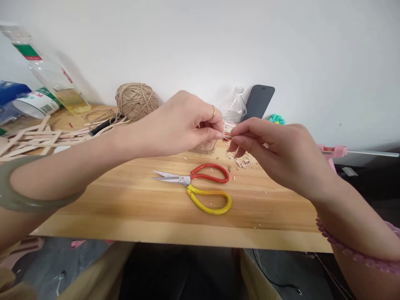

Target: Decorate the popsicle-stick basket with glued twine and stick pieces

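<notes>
My left hand (190, 123) is raised over the table, its thumb and fingers pinched together. Facing it, my right hand (275, 150) is pinched too, and the fingertips of both nearly meet. Something small and thin seems to lie between them, too small to name. Below the hands, a pair of scissors (184, 180) with one red and one yellow handle lies on the table, blades slightly apart and pointing left. Behind my left hand a small woven basket-like piece (204, 146) is partly hidden. Small wood shavings (244, 161) are scattered under my right hand.
At the back stand a ball of twine (136, 101), a clear plastic bottle (236, 106) and a phone (258, 101) against the wall. Leftward are a glass bottle (64, 83) and thin wooden strips (34, 139). A pink glue gun (334, 151) sits right. The wooden table (125, 225) ends in front.
</notes>
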